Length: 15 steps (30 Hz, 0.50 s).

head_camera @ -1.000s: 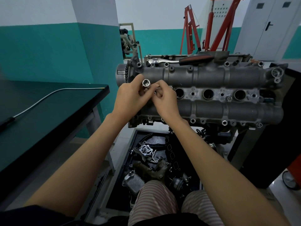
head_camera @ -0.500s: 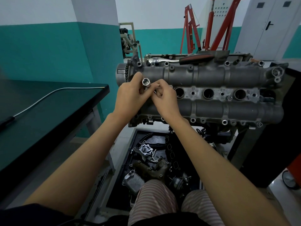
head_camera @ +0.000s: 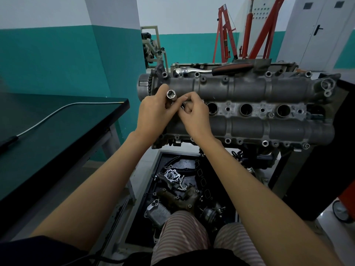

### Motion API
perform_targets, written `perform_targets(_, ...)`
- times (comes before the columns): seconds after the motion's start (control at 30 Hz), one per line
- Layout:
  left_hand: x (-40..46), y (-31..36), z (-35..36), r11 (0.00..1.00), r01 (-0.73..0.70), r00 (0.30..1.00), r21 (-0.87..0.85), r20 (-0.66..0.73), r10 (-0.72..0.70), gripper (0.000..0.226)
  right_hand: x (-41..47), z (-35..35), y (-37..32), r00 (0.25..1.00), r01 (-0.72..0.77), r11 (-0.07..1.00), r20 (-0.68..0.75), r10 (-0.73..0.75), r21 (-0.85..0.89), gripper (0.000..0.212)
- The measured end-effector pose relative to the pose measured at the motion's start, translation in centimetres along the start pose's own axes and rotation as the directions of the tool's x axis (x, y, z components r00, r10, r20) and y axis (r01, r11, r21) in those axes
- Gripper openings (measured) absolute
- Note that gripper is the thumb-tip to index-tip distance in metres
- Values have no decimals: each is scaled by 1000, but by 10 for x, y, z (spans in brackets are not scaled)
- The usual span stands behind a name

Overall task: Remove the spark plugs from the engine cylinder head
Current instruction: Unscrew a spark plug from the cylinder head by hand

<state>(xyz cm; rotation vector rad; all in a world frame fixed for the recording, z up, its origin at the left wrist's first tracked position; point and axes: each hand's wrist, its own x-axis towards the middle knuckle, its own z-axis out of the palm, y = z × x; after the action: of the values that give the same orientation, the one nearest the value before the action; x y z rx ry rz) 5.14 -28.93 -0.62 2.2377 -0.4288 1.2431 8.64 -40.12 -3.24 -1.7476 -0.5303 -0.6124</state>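
Both forearms reach forward from the near edge and meet at the left end of the engine cylinder head (head_camera: 249, 96). The left hand (head_camera: 153, 112) has its grip closed around a silver socket (head_camera: 171, 96), held tilted with its open hex mouth facing the camera. The right hand (head_camera: 194, 116) curls against it, thumb and forefinger pinched on the socket's lower end; what exactly they pinch is hidden by the fingers, possibly a spark plug, though I cannot tell. Three open plug wells (head_camera: 246, 109) show in a row to the right of the hands; the leftmost well is covered by them. A ratchet (head_camera: 211, 69) lies along the far edge of the head. On the left, a dark tabletop (head_camera: 57, 127) carries a thin metal rod (head_camera: 57, 112).
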Motion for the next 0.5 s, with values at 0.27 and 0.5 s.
perform_targets(0.27,-4,-5,-6,996,-86,993,17,85,84,20,-3,0,2,997,78,997,-18,-78,-28,11)
perform_targets(0.5,-1,-4,-5,999,-38,998,11,56,38,27,-1,1,3,999,42,998,-1,-42,-46,27)
